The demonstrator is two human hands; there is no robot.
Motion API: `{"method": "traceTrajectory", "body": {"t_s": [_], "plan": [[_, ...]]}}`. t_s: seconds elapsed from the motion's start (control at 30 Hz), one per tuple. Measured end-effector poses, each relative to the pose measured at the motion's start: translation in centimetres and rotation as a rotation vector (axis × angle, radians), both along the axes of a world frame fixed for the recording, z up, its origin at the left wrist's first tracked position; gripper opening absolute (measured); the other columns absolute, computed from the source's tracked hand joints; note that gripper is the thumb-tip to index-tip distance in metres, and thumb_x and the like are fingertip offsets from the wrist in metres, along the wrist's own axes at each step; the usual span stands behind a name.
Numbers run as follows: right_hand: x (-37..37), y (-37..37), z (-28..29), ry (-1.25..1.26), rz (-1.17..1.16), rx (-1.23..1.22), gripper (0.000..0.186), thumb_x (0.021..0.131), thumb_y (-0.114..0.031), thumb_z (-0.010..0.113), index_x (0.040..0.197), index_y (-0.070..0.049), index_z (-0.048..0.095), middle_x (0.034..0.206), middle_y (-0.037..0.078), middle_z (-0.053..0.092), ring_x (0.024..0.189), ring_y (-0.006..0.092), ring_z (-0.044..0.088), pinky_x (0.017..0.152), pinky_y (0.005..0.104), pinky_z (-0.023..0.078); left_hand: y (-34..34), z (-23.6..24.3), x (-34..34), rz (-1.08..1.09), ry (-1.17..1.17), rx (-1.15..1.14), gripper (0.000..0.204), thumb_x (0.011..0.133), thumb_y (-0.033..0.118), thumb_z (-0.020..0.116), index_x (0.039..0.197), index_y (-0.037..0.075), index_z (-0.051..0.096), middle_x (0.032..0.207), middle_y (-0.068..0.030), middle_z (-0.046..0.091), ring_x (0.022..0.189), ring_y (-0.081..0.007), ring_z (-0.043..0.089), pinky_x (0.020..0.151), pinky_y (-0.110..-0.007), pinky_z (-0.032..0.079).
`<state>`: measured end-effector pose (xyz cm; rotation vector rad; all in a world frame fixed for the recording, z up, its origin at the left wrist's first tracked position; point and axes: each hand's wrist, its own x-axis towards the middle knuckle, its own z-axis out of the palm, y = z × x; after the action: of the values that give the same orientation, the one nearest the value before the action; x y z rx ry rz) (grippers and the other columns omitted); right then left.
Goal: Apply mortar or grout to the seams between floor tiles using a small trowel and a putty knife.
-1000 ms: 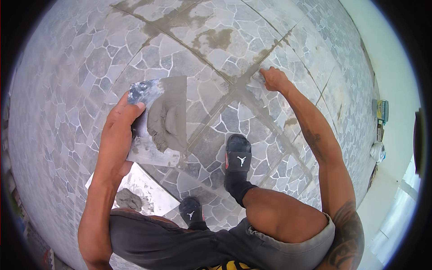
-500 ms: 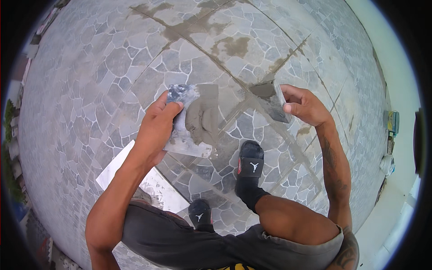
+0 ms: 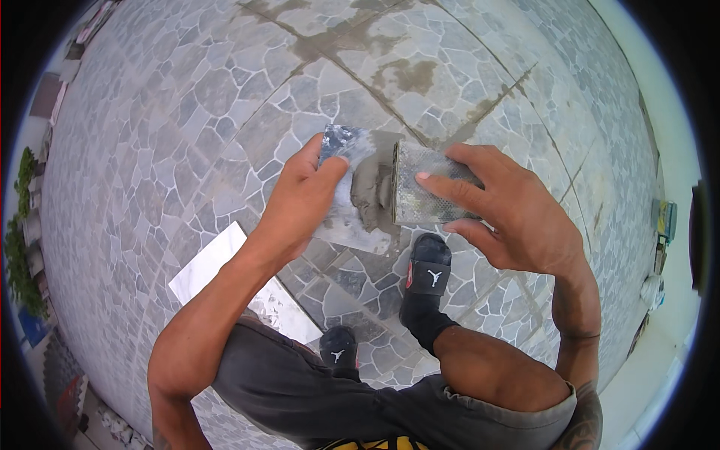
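Observation:
My left hand [image 3: 296, 199] grips a flat rectangular plate [image 3: 341, 229], smeared grey, bearing a mound of wet grey mortar [image 3: 367, 195]. My right hand [image 3: 517, 206] holds a small flat piece [image 3: 427, 206] with a textured, dimpled face upward, its left edge at the mortar on the plate. A white marbled board [image 3: 202, 270] lies on the floor at lower left, partly hidden by my left arm. Below the plate are my two feet in black slides [image 3: 429, 270].
The crazy-paved floor [image 3: 187, 150] has straight joints with wet grey smears [image 3: 409, 71]. Along the far left edge are plants [image 3: 22, 255] and assorted objects. At the right, a box [image 3: 664, 221] and a white bag [image 3: 651, 292] stand by a pale wall.
My right hand has come up from the floor joint and moved onto the plate's mortar with its piece. My left hand and plate have shifted right, toward it.

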<state>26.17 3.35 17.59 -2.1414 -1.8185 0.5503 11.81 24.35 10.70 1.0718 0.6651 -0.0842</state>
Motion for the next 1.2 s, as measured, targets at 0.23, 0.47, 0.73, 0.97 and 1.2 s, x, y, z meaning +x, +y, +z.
{"method": "traceTrajectory", "body": {"t_s": [0.23, 0.47, 0.73, 0.97, 1.2], "plan": [[-1.3, 1.1, 0.1, -0.118, 0.066, -0.125, 0.058, 0.075, -0.009, 0.074, 0.130, -0.016, 0.056, 0.127, 0.020, 0.049, 0.114, 0.0402, 0.051, 0.095, 0.0457, 0.046, 0.0, -1.0, -0.5, -0.036, -0.060, 0.239, 0.033, 0.094, 0.009, 0.045, 0.125, -0.001, 0.051, 0.104, -0.0049, 0.063, 0.087, -0.0083, 0.058, 0.076, -0.025, 0.048], [0.5, -1.8, -3.3, -0.030, -0.044, -0.330, 0.049, 0.080, -0.012, 0.071, 0.128, -0.013, 0.059, 0.124, 0.018, 0.052, 0.113, 0.0357, 0.053, 0.094, 0.0432, 0.046, 1.6, 1.1, -1.0, 0.095, -0.001, 0.176, 0.043, 0.095, 0.011, 0.046, 0.135, -0.001, 0.046, 0.108, -0.0059, 0.062, 0.091, -0.0090, 0.060, 0.081, -0.025, 0.049], [11.7, -11.3, -17.1, -0.078, -0.537, -0.289, 0.049, 0.085, -0.020, 0.067, 0.132, -0.011, 0.055, 0.105, 0.020, 0.059, 0.103, 0.0355, 0.057, 0.086, 0.0430, 0.048, 1.1, 3.3, -0.9, 0.021, 0.033, 0.213, 0.060, 0.094, 0.016, 0.052, 0.146, -0.005, 0.033, 0.122, -0.0097, 0.060, 0.105, -0.0120, 0.058, 0.092, -0.024, 0.045], [18.0, -10.5, -23.8, -0.287, -0.566, -0.283, 0.052, 0.083, -0.021, 0.068, 0.133, -0.015, 0.054, 0.107, 0.020, 0.057, 0.100, 0.0402, 0.058, 0.084, 0.0465, 0.050, 1.1, 3.4, 1.1, 0.072, 0.101, 0.263, 0.062, 0.093, 0.018, 0.054, 0.145, -0.006, 0.033, 0.126, -0.0117, 0.058, 0.110, -0.0150, 0.057, 0.097, -0.026, 0.042], [19.4, -7.9, -25.7, -0.442, -0.389, -0.618, 0.050, 0.082, -0.021, 0.069, 0.130, -0.016, 0.056, 0.107, 0.023, 0.057, 0.099, 0.0404, 0.058, 0.082, 0.0483, 0.050, 2.0, 2.6, 2.1, 0.138, 0.191, 0.341, 0.058, 0.093, 0.018, 0.054, 0.143, -0.005, 0.039, 0.126, -0.0123, 0.058, 0.112, -0.0160, 0.056, 0.098, -0.027, 0.042]]}}
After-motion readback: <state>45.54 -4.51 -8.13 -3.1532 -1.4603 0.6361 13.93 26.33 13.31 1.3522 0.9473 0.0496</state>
